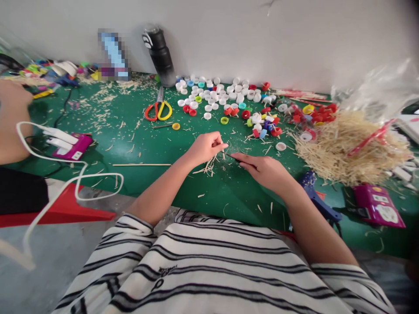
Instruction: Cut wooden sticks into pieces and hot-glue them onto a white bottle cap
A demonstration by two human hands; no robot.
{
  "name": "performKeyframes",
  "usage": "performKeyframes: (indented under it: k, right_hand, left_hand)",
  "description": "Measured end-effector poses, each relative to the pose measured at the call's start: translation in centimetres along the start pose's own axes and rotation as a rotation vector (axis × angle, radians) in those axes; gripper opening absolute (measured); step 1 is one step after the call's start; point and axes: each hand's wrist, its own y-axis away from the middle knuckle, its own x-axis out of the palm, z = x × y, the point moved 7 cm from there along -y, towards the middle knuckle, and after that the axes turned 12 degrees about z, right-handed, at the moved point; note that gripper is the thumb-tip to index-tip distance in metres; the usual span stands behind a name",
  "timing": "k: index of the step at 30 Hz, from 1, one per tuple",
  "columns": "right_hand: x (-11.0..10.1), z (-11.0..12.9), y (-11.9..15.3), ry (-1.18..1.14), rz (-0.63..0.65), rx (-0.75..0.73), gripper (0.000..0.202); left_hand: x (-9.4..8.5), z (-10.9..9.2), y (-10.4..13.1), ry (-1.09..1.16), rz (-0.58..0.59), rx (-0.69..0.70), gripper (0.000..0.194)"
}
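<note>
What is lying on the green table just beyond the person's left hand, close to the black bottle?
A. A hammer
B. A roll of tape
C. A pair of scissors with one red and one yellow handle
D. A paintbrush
C: the scissors, with one red and one yellow handle loop, lie flat on the green table beyond the left hand, in front of the black bottle.

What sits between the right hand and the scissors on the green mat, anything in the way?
The left hand, pinching thin wooden sticks, lies roughly on the line from the right hand to the scissors. Beyond it there is only green mat with scattered splinters and one yellow cap.
</note>
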Motion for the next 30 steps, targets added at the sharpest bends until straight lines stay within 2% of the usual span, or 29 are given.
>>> performKeyframes:
  k: [5,11,21,30]
  right_hand:
    - [0.3,0.6,-0.4,0.021,-0.009,0.048,0.046]
    - [0.4,0.7,-0.6,0.014,-0.002,0.043,0.047]
    - [0.9,0.3,-0.4,-0.221,-0.014,-0.034,0.045]
    - [0.9,0.5,0.6,-0.153,0.011,0.016,0.047]
  left_hand:
    - [-0.2,0.8,-0.7,0.011,-0.003,0.013,0.027]
    - [0.1,0.1,-0.9,0.009,0.018,0.045,0.027]
    - [-0.2,0.5,-0.9,-0.005,0.014,-0.001,0.026]
    - [-0.2,0.3,-0.7,-0.044,-0.008,-0.02,0.027]
